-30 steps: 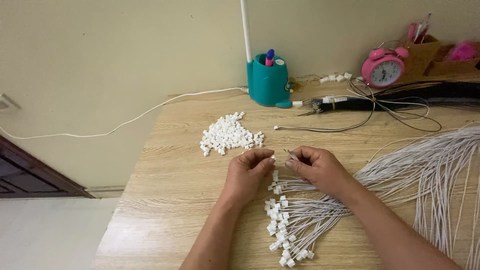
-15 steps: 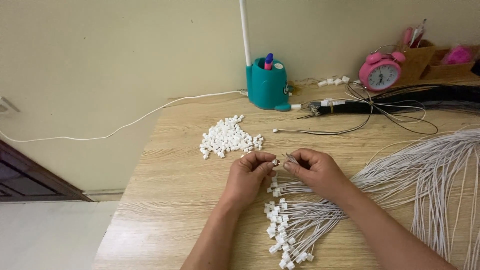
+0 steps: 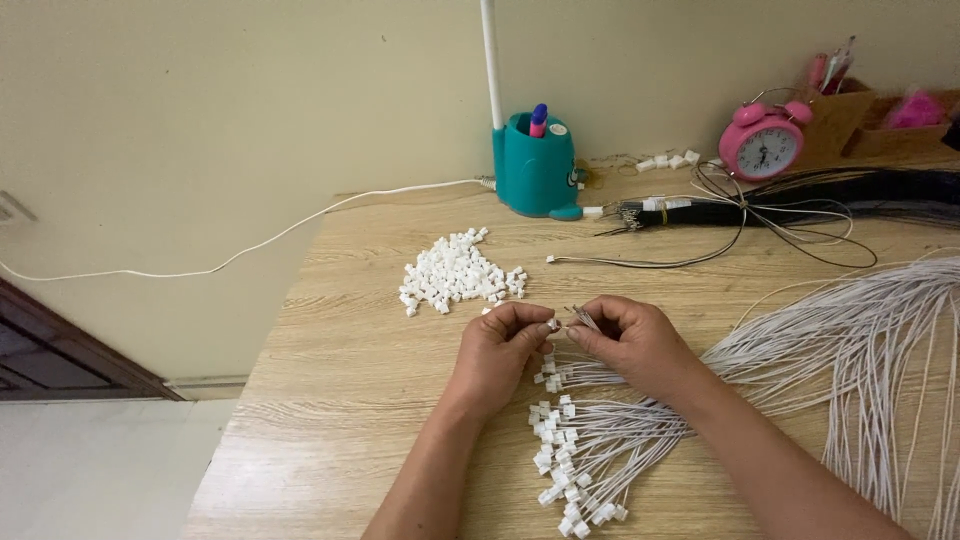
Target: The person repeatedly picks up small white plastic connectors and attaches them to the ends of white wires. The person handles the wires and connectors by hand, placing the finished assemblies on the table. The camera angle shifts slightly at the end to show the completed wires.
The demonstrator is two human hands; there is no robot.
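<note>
**Connector and wire end meeting at the fingertips**

Connector [image 3: 553, 324], a small white plastic housing, sits pinched between the thumb and forefinger of the left hand [image 3: 500, 350], near the middle of the bench [image 3: 340, 400]. Touching it from the 3 o'clock side is the bare tip of a thin white wire [image 3: 583, 318], pinched in the narrow grip of the right hand [image 3: 632, 345]. Both hands are closed tight on these small parts, fingertips almost meeting, with the other fingers curled in.

The step in hand looks like fitting a wire end into a housing: the two parts are touching, though whether the tip is already seated is too small to tell. The next move, as I judge it, calls for a straight, fine push along the wire's own line, with the left fingers holding the housing square so the tip does not buckle or slip past the opening.

Just below the hands, toward 6 o'clock, lies a fan of finished wires [image 3: 590, 450], each ending in a white housing. At 11 o'clock from the hands is a loose heap of spare housings [image 3: 455, 275]. A broad sheaf of white wires [image 3: 860, 350] sweeps off toward 3 o'clock. Farther back at 12 o'clock stands a teal pen holder [image 3: 535, 170], with a black wire bundle [image 3: 800, 210] and a pink alarm clock [image 3: 763, 145] toward 1 and 2 o'clock.
</note>
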